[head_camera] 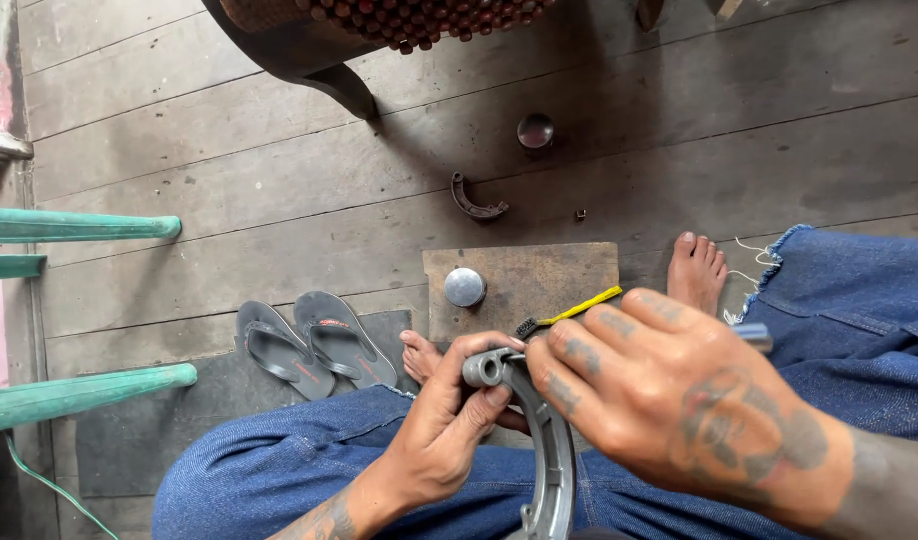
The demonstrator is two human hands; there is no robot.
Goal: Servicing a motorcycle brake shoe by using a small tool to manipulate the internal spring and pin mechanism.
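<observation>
A person sits over a grey plank floor (279, 130), knees in blue denim, seen from above. The left hand (444, 425) grips a curved metal brake shoe (551, 450) near its upper end, fingers wrapped around the rounded pivot eye; the shoe arcs down between the knees above the lap. The right hand (669, 400) is closed around a small brush with a yellow handle (579, 310), its dark bristles touching the shoe's top end.

The shoe looks like cast grey metal: stiff, fairly heavy for its size, with a smooth web and a dull lining along the outer curve. It likely holds best at the thick pivot end or along the web. The brush seems light, its handle thin plastic.

On the floor ahead lies a flat rusty-brown board (549, 280) carrying a round silvery cap (464, 287). Beyond it rest a second, darker brake shoe (474, 200) and another shiny round cap (535, 130). Grey flip-flops (314, 345) sit near the left foot.
</observation>
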